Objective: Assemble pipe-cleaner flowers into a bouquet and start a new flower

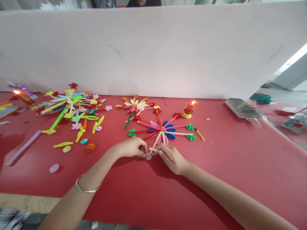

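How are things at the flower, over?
Left hand at a pale disc. Right hand pinching a white stick. Flower spread on red table. Lit candle beyond, apart from both hands.

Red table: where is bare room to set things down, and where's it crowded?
Bare tabletop lies between left forearm and right forearm, and between yellow stick and the table's right edge. Crowded: the left, with its flower pile and loose discs, and the centre, around the pink-and-blue flower.
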Available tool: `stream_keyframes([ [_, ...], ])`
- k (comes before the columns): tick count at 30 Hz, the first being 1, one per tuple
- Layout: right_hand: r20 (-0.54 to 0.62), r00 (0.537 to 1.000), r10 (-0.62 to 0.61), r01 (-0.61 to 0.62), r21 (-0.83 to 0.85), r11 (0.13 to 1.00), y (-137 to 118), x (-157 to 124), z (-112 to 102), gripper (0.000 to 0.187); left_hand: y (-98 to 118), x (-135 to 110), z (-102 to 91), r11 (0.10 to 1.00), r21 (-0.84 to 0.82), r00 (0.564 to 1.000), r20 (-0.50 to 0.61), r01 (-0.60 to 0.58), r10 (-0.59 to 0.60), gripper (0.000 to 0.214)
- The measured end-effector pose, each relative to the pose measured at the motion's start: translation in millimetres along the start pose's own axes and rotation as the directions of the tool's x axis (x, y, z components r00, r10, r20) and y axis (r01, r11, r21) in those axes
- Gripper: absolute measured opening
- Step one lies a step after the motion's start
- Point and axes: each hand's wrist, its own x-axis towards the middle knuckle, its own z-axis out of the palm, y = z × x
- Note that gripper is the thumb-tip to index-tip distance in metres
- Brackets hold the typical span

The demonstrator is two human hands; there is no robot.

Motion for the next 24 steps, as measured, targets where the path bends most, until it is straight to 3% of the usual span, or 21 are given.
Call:
stream_keyframes([
  [6,0.007,0.99,-0.142,0.142,-0.121,0.982,0.0,-6.5,1.8,0.023,6.4,-2.7,0.6,1.0,0.014,1.0,0.014,0.009,-0.009,0.023],
  [15,0.017,0.983,-0.182,0.181,-0.234,0.955,-2.2,-3.3,2.4,0.021,3.0,0.4,3.5,0.998,0.065,0.999,-0.02,-0.027,0.029,0.021],
  [20,0.045,0.969,-0.242,0.244,-0.315,0.917,-2.0,-3.7,3.5,0.02,1.9,2.1,4.7,0.998,0.007,0.998,-0.016,-0.061,0.061,0.015],
  [24,0.03,0.979,-0.2,0.2,-0.291,0.936,-0.3,-3.4,2.4,0.021,3.8,2.8,5.0,0.993,-0.031,0.994,-0.01,-0.113,0.113,0.018],
])
